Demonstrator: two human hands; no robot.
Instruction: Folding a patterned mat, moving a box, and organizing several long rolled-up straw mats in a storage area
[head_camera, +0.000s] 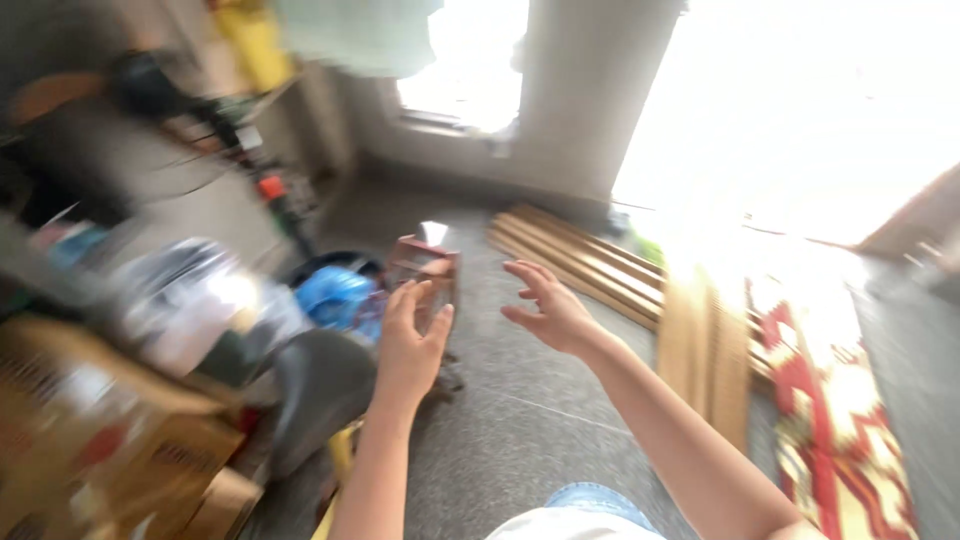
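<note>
Small brown box (425, 265): looks light, stiff; I'd grip its side faces. Left hand (410, 345), right hand (548, 305) both open, empty.

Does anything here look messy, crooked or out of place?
Yes. Wooden planks lie loose across the stone floor, fanned rather than stacked square. Boxes and bags crowd the left side. Both hands, left and right, are open and empty. The picture is too blurred to show damage.
</note>
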